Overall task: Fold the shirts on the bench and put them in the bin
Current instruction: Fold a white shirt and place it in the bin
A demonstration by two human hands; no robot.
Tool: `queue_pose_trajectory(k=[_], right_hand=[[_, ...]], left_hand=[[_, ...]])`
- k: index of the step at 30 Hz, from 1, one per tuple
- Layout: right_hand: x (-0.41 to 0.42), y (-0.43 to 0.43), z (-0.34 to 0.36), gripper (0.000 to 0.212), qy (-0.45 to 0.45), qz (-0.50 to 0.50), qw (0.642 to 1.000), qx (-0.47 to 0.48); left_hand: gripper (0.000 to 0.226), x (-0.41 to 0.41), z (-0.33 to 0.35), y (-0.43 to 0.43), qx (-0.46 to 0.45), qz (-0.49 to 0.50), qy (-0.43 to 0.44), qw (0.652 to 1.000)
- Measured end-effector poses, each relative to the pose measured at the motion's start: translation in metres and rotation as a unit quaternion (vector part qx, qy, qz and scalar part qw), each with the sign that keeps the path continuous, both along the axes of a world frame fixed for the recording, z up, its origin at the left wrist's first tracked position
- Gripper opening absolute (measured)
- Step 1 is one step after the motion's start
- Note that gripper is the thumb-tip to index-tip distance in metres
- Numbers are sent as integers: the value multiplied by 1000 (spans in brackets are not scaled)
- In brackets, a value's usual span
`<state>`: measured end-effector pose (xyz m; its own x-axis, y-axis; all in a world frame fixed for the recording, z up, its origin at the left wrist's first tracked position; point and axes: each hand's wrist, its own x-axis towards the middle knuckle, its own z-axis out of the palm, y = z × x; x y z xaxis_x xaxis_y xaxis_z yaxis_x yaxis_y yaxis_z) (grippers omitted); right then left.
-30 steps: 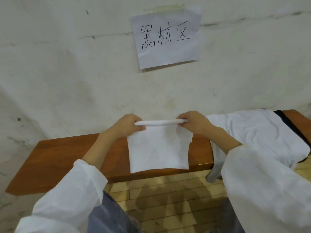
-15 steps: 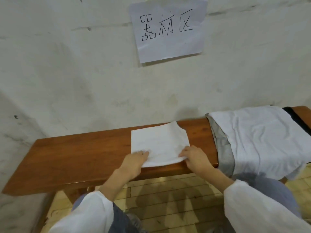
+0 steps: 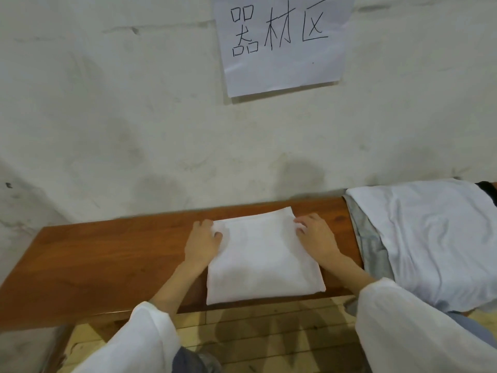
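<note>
A folded white shirt (image 3: pixel 262 257) lies flat as a neat rectangle on the brown wooden bench (image 3: pixel 107 254), its near edge hanging slightly over the bench front. My left hand (image 3: pixel 203 242) rests at its far left corner, fingers on the cloth edge. At the far right corner my right hand (image 3: pixel 314 236) pinches the shirt's edge. A pile of unfolded shirts (image 3: pixel 435 238), white on top of grey, covers the bench's right end. No bin is in view.
A pale plaster wall stands right behind the bench, with a paper sign (image 3: pixel 282 41) taped to it. A dark garment edge (image 3: pixel 488 188) shows at the far right. Wooden floorboards (image 3: pixel 269 337) run under the bench.
A second ago both hands held the shirt up by a folded top edge. They laid it on the bench, then folded it over; the hands now sit at its far corners.
</note>
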<state>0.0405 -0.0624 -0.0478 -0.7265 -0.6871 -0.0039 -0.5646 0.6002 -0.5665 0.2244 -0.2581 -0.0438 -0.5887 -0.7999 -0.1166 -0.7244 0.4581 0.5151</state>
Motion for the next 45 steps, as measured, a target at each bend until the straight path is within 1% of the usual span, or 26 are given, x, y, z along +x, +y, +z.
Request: queue_pose_trajectory(k=[2,3,5,7,10,13,16,17,19,22,24,25,27,28,29,30,31,32,33,35,36,38,41,42,43,45], right_hand=[[-12,-25,-3,36,-14,-16,1000,5],[-16,-33,-3,39,-16,-24,1000,11],[-22,-47,-6,39,-22,-39,999,18],[-23,-51,-12,29,-16,-51,998,13],[-18,-53,-24,17,26,-59,998,-3],[-8,-49,-23,15,51,-84,992,-78],[-3,-51,-5,15,69,-104,976,-180],[-4,-55,0,14,79,-93,974,-188],[-11,-66,6,13,97,-61,981,-158],[-24,-79,-3,16,71,-18,997,-37],[-25,-78,-12,24,69,6,997,34],[-23,-76,-14,30,88,14,995,48],[-9,-68,-10,36,125,21,992,15],[1,-63,-7,36,131,32,991,-3],[12,-55,-6,37,132,56,990,-13],[24,-45,-7,43,128,86,988,-10],[38,-36,-9,55,113,113,987,-1],[50,-26,-15,67,112,138,984,25],[56,-18,-24,73,131,159,976,71],[58,-6,-37,73,155,162,963,151],[56,-3,-43,71,153,155,962,164],[55,0,-44,75,117,163,965,170],[54,-1,-39,84,129,172,963,163],[52,-2,-36,82,114,180,964,159],[50,-1,-27,73,73,186,968,154],[46,5,-10,44,-50,135,987,65]], left_hand=[[40,-12,-8,-14,38,40,9,998],[39,-15,-10,-17,42,48,19,998],[25,-18,-16,-21,27,73,55,995],[15,-18,-18,-20,13,92,79,993],[12,-15,-21,-18,17,91,100,991],[8,-6,-17,-8,24,81,172,981],[6,-4,-10,-6,-9,85,217,972],[5,-6,-9,-7,-18,88,210,974],[8,-11,-8,-13,-34,87,164,982],[19,-19,-15,-21,-33,73,86,993],[25,-23,-17,-22,-15,76,65,995],[30,-25,-17,-21,-16,79,61,995],[43,-24,-15,-13,-85,74,32,993],[47,-24,-15,-5,-126,56,22,990],[47,-22,-15,5,-149,13,22,989],[45,-22,-17,19,-152,-48,22,987],[46,-20,-21,35,-153,-109,12,982],[54,-17,-26,52,-153,-157,-15,976],[61,-15,-35,65,-163,-185,-49,968],[64,-8,-48,80,-173,-199,-113,958],[63,-5,-52,83,-168,-196,-129,957],[63,0,-55,82,-150,-187,-138,961],[64,-1,-45,82,-119,-197,-146,962],[64,-1,-39,81,-110,-203,-138,963],[62,1,-33,80,-108,-206,-125,964],[54,7,-32,73,-75,-183,-65,978]])
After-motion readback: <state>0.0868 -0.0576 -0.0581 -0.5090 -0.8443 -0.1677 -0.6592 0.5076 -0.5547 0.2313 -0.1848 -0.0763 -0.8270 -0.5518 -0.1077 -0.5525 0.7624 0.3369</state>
